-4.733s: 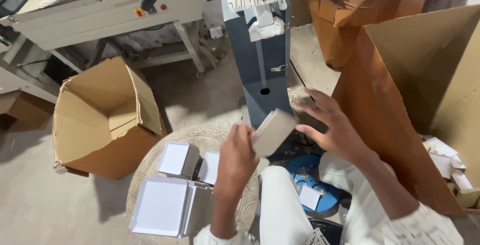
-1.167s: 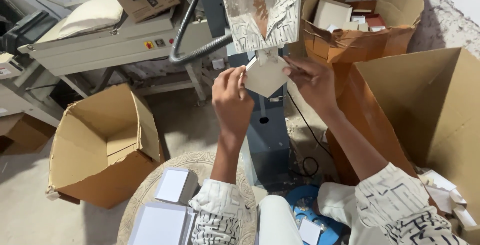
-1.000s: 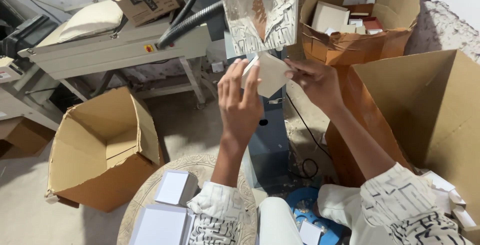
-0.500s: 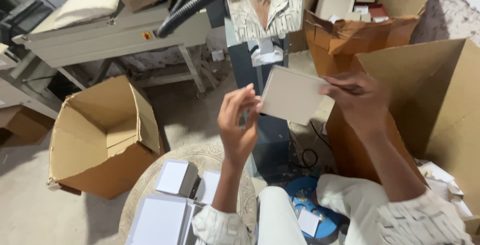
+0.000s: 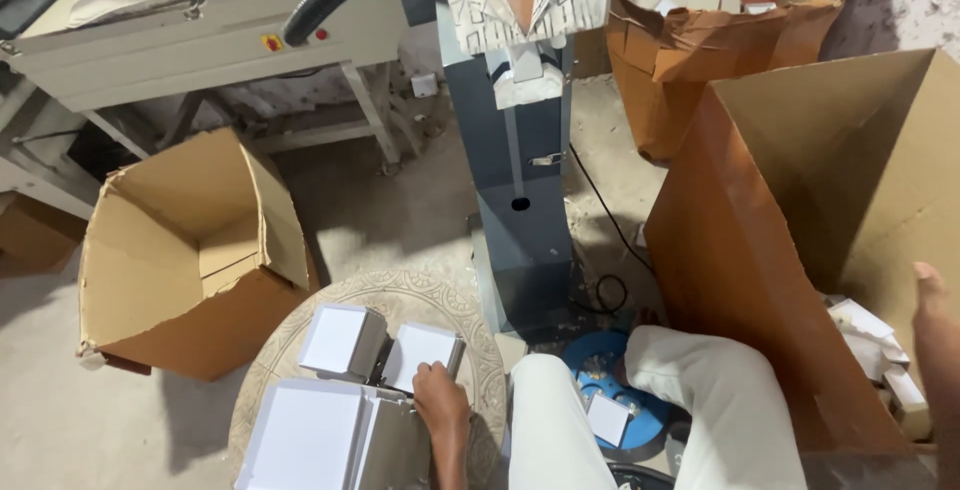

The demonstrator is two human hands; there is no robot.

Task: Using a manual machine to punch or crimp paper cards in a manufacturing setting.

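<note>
The left hand [image 5: 441, 412] has dropped from the machine to the round tray [image 5: 420, 285], fingers curled on a white box blank [image 5: 422, 355] among the stacks. The right hand [image 5: 938, 320] is now empty and loose at the big carton [image 5: 830, 150] — the folded box is gone from view, apparently dropped in — so 1 more blank begins.

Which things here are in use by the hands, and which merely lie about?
In use: left hand on white boxes atop round mat; right hand over large carton holding boxes.
Lying about: open carton; blue machine column; torn carton.
</note>
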